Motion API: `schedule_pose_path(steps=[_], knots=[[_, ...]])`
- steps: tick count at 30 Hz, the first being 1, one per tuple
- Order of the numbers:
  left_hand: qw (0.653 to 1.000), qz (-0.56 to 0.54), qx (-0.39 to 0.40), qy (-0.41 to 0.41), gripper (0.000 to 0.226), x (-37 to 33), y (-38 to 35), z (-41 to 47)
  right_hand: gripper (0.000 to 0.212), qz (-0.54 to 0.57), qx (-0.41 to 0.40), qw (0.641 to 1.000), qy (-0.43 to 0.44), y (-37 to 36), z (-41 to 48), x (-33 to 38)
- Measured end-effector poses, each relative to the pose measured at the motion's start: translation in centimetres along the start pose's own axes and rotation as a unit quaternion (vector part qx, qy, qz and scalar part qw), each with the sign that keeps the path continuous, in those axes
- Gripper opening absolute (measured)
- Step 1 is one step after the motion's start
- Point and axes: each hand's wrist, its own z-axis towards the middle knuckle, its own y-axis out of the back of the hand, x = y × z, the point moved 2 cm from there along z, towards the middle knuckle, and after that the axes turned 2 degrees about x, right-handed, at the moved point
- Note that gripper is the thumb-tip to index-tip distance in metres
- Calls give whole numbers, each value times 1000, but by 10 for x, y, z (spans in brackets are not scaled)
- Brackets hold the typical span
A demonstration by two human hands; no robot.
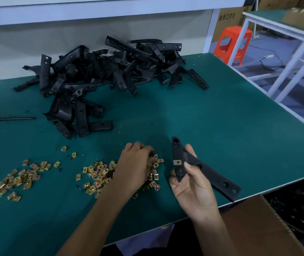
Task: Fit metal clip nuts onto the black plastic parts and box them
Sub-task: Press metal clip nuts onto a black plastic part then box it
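Observation:
My right hand (pixel 191 183) grips a black plastic part (pixel 208 172) above the green table's near edge. One metal clip nut (pixel 177 162) sits fitted on that part, beside my thumb. My left hand (pixel 135 163) reaches down into a heap of brass-coloured clip nuts (pixel 99 174), fingers curled among them; what they pinch is hidden. A second scatter of clip nuts (pixel 18 179) lies at the near left. A big pile of black plastic parts (pixel 99 76) fills the far middle of the table.
A cardboard box (pixel 269 226) stands open below the table's near right edge, with dark parts (pixel 302 206) beside it. A thin black rod (pixel 9 118) lies at the far left. An orange stool (pixel 232 43) and a white frame (pixel 295 58) stand to the right.

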Motion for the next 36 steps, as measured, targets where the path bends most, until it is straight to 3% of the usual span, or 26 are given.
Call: schedule_pose_path(steps=[6, 11, 16, 21, 31, 36], knots=[[991, -118, -17, 59, 10, 0, 6, -8, 51, -19, -22, 1000, -12, 1, -1, -1], [938, -325, -34, 117, 6, 5, 10, -23, 50, -29, -22, 999, -23, -2, -2, -2], [923, -372, -10, 95, 17, 8, 13, -36, 46, -28, -8, 999, -26, -3, -3, -1], [865, -485, -23, 129, 20, 11, 11, -43, 46, -29, 5, 999, -30, 1, -3, -2], [930, -339, -94, 104, 7, 20, 18, -48, 47, -24, 8, 999, -27, 0, -3, -3], [935, -318, -111, 113, 13, 22, 18, -48, 47, -26, 2, 999, -28, -1, -3, -2]])
